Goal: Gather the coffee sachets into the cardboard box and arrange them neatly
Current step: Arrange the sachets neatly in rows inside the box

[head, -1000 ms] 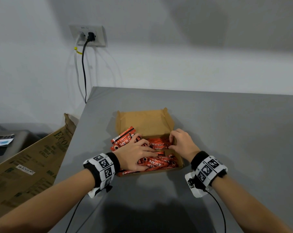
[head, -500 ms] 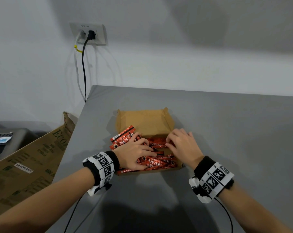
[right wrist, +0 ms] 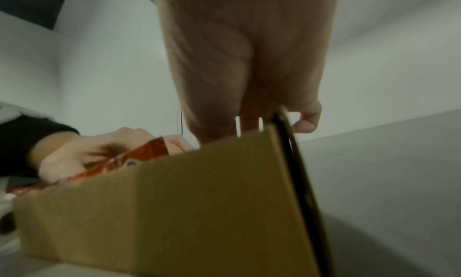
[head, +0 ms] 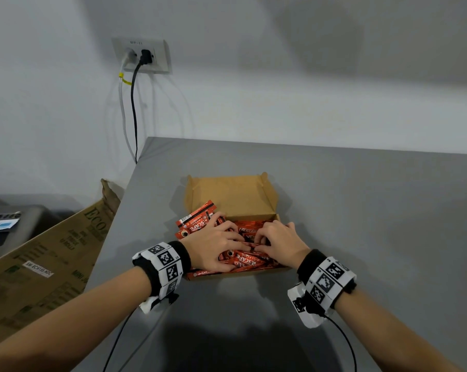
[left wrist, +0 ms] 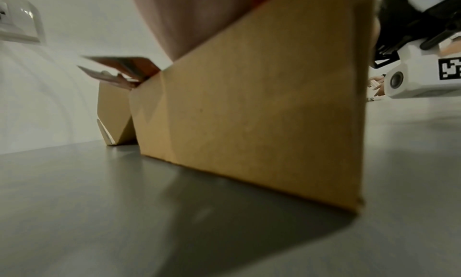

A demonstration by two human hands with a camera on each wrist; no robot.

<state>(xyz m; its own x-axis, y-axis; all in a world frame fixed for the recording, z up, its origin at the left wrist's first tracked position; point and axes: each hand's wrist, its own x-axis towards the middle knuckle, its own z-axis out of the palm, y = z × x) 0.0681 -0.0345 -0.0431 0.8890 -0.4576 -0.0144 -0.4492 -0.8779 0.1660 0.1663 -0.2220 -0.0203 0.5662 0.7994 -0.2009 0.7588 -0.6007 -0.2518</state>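
Note:
An open cardboard box (head: 229, 200) stands on the grey table (head: 361, 224), its lid flap folded back. Red coffee sachets (head: 249, 261) fill its near half in a loose pile, and a few sachets (head: 197, 221) poke out over the left wall. My left hand (head: 216, 245) lies on the pile's left side, fingers and thumb curled round sachets. My right hand (head: 278, 242) is on the right side, fingertips bent into the pile and meeting the left hand's. The right wrist view shows the box wall (right wrist: 174, 202), one sachet (right wrist: 147, 151) and the left hand (right wrist: 82, 153) behind it.
A large brown carton (head: 47, 253) leans against the table's left edge. A wall socket (head: 142, 56) with two cables hangs above the table's far left corner. Bare table stretches right of the box and in front of it.
My right hand has slid left from the box's right wall into the pile, up to the left hand. The left hand has stayed on the sachets.

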